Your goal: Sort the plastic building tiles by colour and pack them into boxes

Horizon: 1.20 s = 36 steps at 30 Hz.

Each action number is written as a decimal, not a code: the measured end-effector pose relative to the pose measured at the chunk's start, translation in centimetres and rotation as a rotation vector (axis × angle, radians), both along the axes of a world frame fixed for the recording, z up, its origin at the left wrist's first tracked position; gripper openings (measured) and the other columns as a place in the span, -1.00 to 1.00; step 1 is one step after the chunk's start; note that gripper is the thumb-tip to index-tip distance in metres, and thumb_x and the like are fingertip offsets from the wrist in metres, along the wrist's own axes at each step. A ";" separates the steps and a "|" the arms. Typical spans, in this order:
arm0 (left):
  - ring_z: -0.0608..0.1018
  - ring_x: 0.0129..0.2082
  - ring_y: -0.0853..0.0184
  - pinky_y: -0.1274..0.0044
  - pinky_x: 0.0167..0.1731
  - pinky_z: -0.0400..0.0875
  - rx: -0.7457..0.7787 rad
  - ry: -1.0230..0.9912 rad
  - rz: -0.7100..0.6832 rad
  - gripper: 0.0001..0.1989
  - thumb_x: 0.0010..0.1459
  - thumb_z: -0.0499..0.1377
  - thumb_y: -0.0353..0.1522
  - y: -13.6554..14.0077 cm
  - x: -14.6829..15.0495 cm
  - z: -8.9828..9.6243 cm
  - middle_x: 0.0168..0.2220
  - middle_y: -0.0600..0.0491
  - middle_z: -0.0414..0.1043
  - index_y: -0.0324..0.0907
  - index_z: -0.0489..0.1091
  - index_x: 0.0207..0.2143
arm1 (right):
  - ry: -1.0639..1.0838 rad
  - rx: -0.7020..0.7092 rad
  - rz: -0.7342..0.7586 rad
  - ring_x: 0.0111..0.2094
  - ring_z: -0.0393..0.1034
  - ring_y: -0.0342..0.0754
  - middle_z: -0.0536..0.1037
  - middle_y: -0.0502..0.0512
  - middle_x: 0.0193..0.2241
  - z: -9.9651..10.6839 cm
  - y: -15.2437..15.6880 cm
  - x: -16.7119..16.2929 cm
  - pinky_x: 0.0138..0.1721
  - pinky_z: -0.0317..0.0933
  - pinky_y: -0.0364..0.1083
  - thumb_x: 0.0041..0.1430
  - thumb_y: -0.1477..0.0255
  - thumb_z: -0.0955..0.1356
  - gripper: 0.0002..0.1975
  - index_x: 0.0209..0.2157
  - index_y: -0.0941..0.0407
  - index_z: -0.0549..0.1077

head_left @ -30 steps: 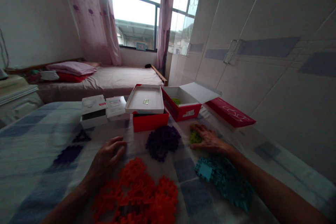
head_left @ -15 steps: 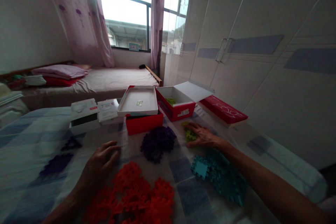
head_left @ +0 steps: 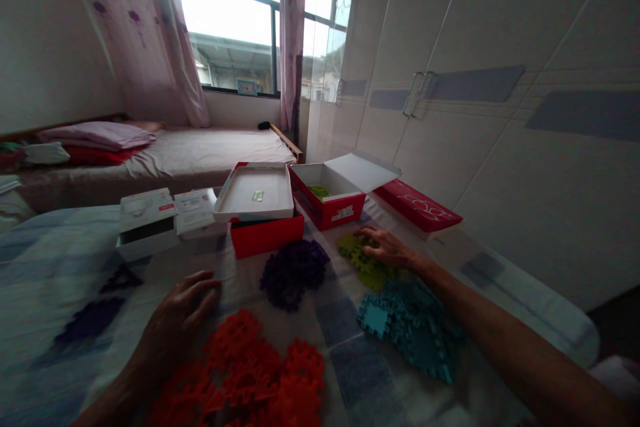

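My right hand (head_left: 384, 247) reaches over a small heap of yellow-green toothed building pieces (head_left: 356, 255), its fingers apart and touching the top and right side of the heap. Just in front of that wrist lies a pile of teal interlocking pieces (head_left: 417, 333). My left hand (head_left: 187, 300) rests on the cloth at the left, fingers loosely stretched, holding nothing. Close by it spreads a pile of orange gear-like pieces (head_left: 260, 367). A dark purple pile (head_left: 295, 272) sits between the two hands, and a flat purple piece (head_left: 90, 321) lies farther left.
A checked cloth (head_left: 345, 320) covers the work surface. Along the back stand white boxes (head_left: 150, 213), a red box (head_left: 267, 233) with a lid on it, an open red box (head_left: 345, 210) containing green pieces, and a long red box (head_left: 420, 203). Behind are a bed (head_left: 220, 147) and wardrobe (head_left: 475, 33).
The view has shifted slightly to the right. My right hand has moved toward the heap's right side, and more of the yellow-green pieces shows, spread wider. My left hand stays on the cloth.
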State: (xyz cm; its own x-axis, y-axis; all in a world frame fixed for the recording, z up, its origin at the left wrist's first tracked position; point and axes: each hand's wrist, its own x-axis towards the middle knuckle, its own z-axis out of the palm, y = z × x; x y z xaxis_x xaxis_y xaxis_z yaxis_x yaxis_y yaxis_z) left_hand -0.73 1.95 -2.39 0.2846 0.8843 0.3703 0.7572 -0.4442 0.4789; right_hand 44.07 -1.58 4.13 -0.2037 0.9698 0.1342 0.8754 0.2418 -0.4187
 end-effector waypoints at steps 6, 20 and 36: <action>0.50 -0.08 0.20 0.41 -0.05 0.39 0.000 -0.014 0.006 -0.59 0.10 -0.02 -0.08 0.1 -0.1 -0.3 -0.04 0.01 0.43 -0.08 0.51 -0.27 | -0.020 -0.039 -0.078 0.19 0.05 0.17 0.17 0.22 0.20 0.0 -1.1 0.0 0.17 -0.01 0.14 -0.02 0.02 0.33 -0.18 0.22 0.09 0.12; 0.52 -0.11 0.21 0.43 -0.11 0.45 0.038 -0.005 -0.009 -0.61 0.11 -0.01 -0.09 0.2 -0.1 -0.3 -0.06 0.01 0.44 -0.07 0.52 -0.29 | -0.273 0.060 0.062 -0.06 0.30 0.06 0.40 0.19 -0.04 0.0 -0.1 -1.3 -0.03 0.19 -0.02 -0.03 0.38 0.35 -0.48 0.04 0.10 0.35; 0.50 -0.08 0.20 0.37 -0.07 0.43 -0.015 -0.036 -0.002 -0.60 0.10 -0.02 -0.07 0.1 -0.1 -0.5 -0.03 0.01 0.41 -0.05 0.51 -0.29 | 0.350 0.338 -0.379 -0.26 0.37 0.01 0.42 0.09 -0.29 -0.8 -0.6 3.9 -0.20 0.32 0.04 -0.09 0.28 0.31 -0.64 -0.21 0.12 0.36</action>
State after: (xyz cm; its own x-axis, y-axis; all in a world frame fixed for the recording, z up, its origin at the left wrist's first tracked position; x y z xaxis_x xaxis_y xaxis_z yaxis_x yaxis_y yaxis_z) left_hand -0.86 2.06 -2.84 0.2730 0.8892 0.3671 0.7382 -0.4383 0.5127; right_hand 47.96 -2.13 3.30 0.2586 0.8584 0.4431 0.7511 0.1097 -0.6510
